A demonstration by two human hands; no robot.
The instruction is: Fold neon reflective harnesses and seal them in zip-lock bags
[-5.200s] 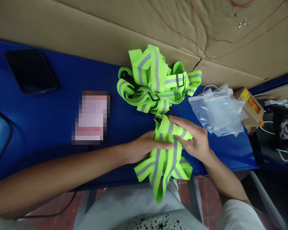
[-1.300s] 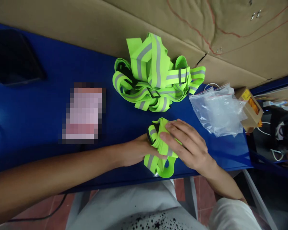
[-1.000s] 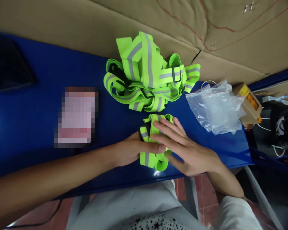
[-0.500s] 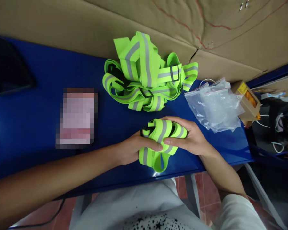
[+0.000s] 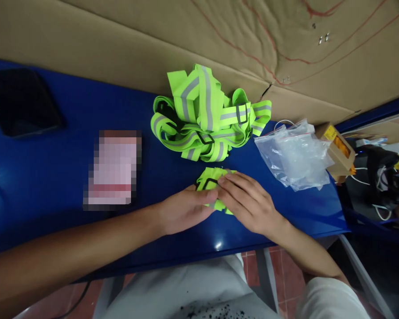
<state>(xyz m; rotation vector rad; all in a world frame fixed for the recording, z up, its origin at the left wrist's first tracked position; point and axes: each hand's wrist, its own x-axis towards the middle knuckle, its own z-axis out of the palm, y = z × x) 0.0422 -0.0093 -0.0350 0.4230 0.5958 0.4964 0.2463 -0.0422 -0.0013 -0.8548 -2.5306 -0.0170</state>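
A folded neon-green reflective strap (image 5: 206, 181) with a black buckle lies on the blue table (image 5: 53, 177) near its front edge. My left hand (image 5: 182, 212) grips the bundle's left side, with the thumb on top. My right hand (image 5: 249, 201) lies flat over its right part, fingers stretched and pressing it down. Most of the bundle is hidden under both hands. Just behind it sits a loose pile of the same green straps (image 5: 206, 119) with grey stripes and black buckles.
Clear plastic bags (image 5: 294, 153) lie to the right, beside a small cardboard box (image 5: 335, 146). A blurred pink card (image 5: 115, 168) and a dark flat device (image 5: 23, 102) lie to the left. Brown cardboard (image 5: 219, 35) stands along the back edge. Cables lie off the table's right end.
The long strap that hung over the table edge has been folded into a small bundle. My right hand has gone from gripping it to lying flat on it.
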